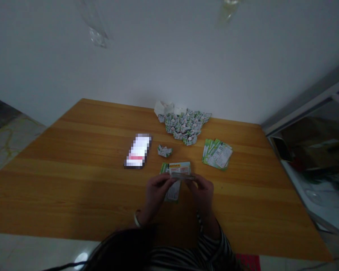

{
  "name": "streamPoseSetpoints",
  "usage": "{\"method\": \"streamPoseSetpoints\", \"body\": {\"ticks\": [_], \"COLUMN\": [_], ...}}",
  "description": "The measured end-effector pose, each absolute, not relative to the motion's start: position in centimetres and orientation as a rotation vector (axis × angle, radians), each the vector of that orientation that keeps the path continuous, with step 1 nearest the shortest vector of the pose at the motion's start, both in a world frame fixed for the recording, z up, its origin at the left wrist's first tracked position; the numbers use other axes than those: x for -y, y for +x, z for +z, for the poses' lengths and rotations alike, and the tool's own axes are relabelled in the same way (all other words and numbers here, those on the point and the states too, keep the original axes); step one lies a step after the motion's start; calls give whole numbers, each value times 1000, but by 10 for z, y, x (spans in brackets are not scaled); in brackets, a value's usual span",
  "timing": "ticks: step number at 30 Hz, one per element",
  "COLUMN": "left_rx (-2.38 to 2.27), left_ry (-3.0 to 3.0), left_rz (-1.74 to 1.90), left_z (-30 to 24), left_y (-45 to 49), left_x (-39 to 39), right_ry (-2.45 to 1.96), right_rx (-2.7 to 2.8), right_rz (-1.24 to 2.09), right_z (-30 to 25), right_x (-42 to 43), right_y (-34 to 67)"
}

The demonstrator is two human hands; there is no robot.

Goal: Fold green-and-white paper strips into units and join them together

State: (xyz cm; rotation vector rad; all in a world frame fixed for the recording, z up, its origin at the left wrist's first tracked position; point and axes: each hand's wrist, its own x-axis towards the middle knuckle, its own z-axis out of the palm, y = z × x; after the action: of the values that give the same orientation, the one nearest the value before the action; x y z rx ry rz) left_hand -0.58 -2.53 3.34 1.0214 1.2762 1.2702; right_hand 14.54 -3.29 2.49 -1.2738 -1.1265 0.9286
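Observation:
My left hand (157, 190) and my right hand (202, 191) meet above the near middle of the table. Between them they pinch a thin, pale paper strip (182, 176), seen almost edge-on; whether it is folded I cannot tell. Just beneath lie green-and-white printed leaflets (173, 192), partly covered by the hands. A small crumpled paper piece (164, 151) rests beyond them. Farther back is a heap of crumpled printed paper (183, 126). To the right, several flat leaflets (218, 154) are fanned out in an overlapping pile.
A phone (138, 150) with a lit, blurred-out screen lies left of the hands on the wooden table (73, 162). The table's far edge meets a pale wall (158, 56). Shelving (313, 150) with assorted items stands beyond the right edge.

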Motion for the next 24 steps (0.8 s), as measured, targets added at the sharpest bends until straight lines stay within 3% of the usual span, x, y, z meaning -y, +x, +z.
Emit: {"method": "streamPoseSetpoints", "body": {"ticks": [12, 24], "left_rx": [-1025, -1182], "left_ry": [675, 788], "left_rz": [1351, 1310], "left_z": [49, 53], "left_y": [12, 13], "left_x": [25, 20], "right_ry": [-1359, -1424], "right_rx": [1023, 997], "right_rz": [812, 605], "right_z": [35, 44], "right_x": [17, 15], "right_y": [133, 115]}}
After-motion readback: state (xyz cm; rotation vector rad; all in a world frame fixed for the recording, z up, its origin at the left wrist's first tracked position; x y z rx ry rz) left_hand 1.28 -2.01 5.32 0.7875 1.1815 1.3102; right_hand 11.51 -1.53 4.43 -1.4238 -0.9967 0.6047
